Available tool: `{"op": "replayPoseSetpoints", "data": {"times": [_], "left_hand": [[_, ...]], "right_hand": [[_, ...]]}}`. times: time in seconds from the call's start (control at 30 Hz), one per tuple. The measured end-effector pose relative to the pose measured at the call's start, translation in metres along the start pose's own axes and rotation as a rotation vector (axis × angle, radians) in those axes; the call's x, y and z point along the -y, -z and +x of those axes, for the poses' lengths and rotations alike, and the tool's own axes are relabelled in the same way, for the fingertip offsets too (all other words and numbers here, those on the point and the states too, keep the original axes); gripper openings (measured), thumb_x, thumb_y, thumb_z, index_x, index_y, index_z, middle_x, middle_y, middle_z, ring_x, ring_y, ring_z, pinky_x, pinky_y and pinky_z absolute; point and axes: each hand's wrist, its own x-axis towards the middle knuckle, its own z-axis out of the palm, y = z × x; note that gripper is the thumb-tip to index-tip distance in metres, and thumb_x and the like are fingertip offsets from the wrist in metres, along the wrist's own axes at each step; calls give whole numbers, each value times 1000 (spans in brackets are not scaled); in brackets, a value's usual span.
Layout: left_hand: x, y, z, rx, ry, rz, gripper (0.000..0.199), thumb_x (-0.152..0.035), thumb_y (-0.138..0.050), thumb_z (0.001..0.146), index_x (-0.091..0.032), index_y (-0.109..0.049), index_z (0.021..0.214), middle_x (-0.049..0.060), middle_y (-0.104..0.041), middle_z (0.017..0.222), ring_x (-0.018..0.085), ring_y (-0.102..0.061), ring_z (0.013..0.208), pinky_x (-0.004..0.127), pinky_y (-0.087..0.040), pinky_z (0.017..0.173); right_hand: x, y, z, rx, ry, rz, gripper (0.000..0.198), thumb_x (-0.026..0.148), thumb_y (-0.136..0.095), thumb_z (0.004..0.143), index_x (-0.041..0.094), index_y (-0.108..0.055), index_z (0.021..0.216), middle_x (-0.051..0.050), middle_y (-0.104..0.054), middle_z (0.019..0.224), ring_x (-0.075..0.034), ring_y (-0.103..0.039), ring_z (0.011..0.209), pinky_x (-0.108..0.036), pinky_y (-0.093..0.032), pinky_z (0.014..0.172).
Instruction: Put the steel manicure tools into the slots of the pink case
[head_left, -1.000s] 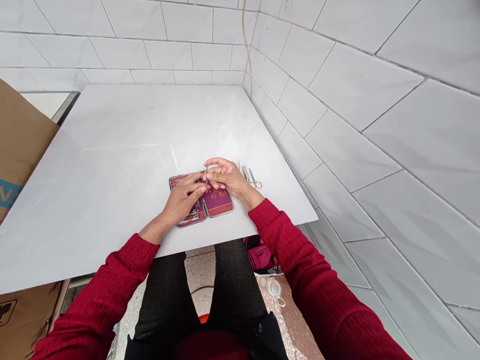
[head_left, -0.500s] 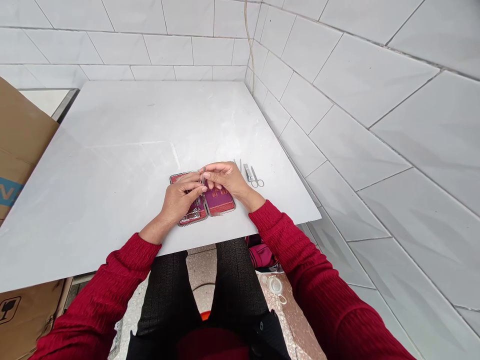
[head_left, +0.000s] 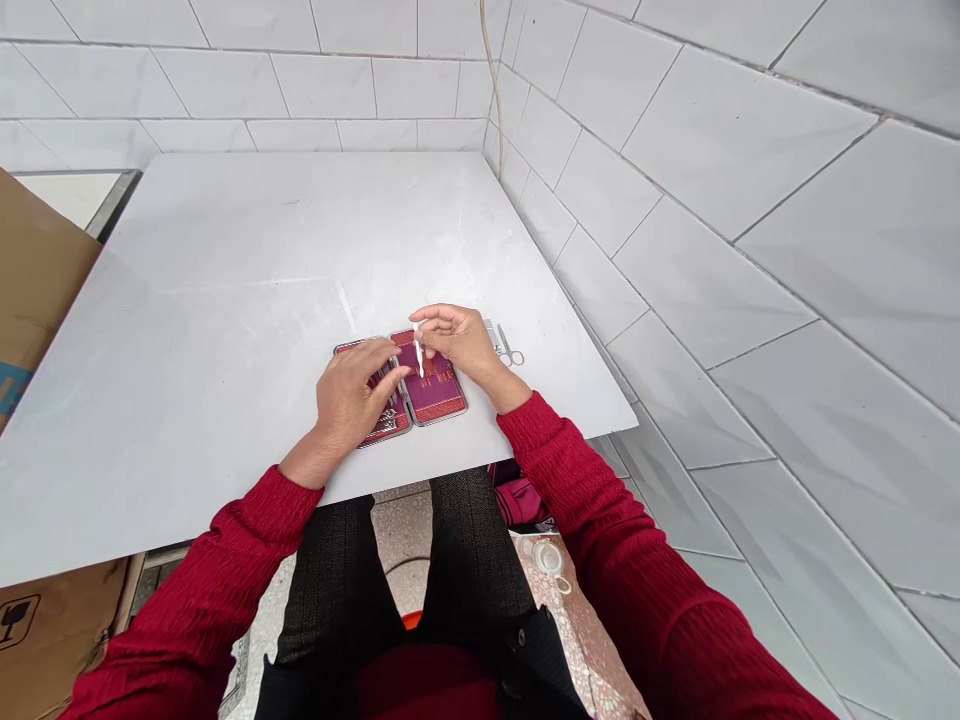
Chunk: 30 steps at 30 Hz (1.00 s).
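Observation:
A manicure case (head_left: 441,408) with red and purple lining lies open on the white table (head_left: 247,230). Metal tools (head_left: 385,420) sit in its left half. My left hand (head_left: 351,388) rests over that half, fingers stretched and thumb apart, holding nothing that I can see. Pinched in my right hand (head_left: 457,342) is a slim, shiny metal manicure tool (head_left: 420,358), pointing down over the right half; its exact kind is unclear. Just beyond my right hand lie small scissors (head_left: 511,353) and a nail clipper (head_left: 493,336), the clipper partly hidden.
Tiled walls (head_left: 675,250) border the table at the back and right, with a cable (head_left: 493,80) in the corner. Cardboard boxes (head_left: 37,270) stand at the left. Below the front edge are my legs, a pink and black cloth (head_left: 521,502) and a whitish ringed object (head_left: 549,560).
My hands have moved apart. The right hand now holds the slim tool upright over the case's right half, while the left hand has spread over the left half. The view shifted slightly.

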Motion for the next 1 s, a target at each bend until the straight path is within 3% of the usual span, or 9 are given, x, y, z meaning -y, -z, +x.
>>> {"op": "replayPoseSetpoints", "data": {"times": [0.1,0.23,0.37,0.53,0.8,1.0], "left_hand": [[2,4,-5,-63,15,91,35,-49,-49,105,-27,-74,116,3,-79,116,25,-72,109,41,-53,95],[-1,6,-9,21,-183,102,34,-41,-49,106,-24,-76,94,2,-80,94,23,-74,94,45,-51,102],[-9,4,-9,121,-357,68,29,-38,-54,103,-25,-76,90,2,-80,96,25,-72,105,57,-41,117],[-12,3,-12,222,-399,60,28,-39,-54,104,-26,-75,92,2,-79,93,25,-71,107,63,-36,122],[-10,2,-21,139,-610,181,18,-38,-66,99,-21,-71,94,2,-77,98,25,-71,112,61,-41,120],[-9,2,-21,149,-593,212,15,-33,-64,101,-21,-72,96,2,-78,100,25,-70,113,62,-39,120]], "right_hand": [[1,12,3,-79,-49,-65,17,25,-78,74,18,-72,88,3,-63,59,-11,-56,50,-23,-44,50],[2,21,4,-160,-85,-130,9,17,-73,73,17,-71,81,4,-63,55,-10,-54,47,-22,-41,48],[-1,21,5,-165,-112,-167,9,16,-73,72,18,-70,80,5,-61,53,-10,-54,46,-21,-42,48],[-8,21,8,-148,-143,-164,11,17,-77,71,17,-71,80,6,-61,53,-9,-53,44,-21,-42,48],[-1,24,7,-155,-193,-165,7,12,-72,74,15,-70,79,6,-60,51,-7,-50,42,-19,-40,46],[-4,22,7,-190,-187,-173,9,7,-68,78,15,-70,78,7,-61,52,-7,-51,42,-18,-40,46]]}}
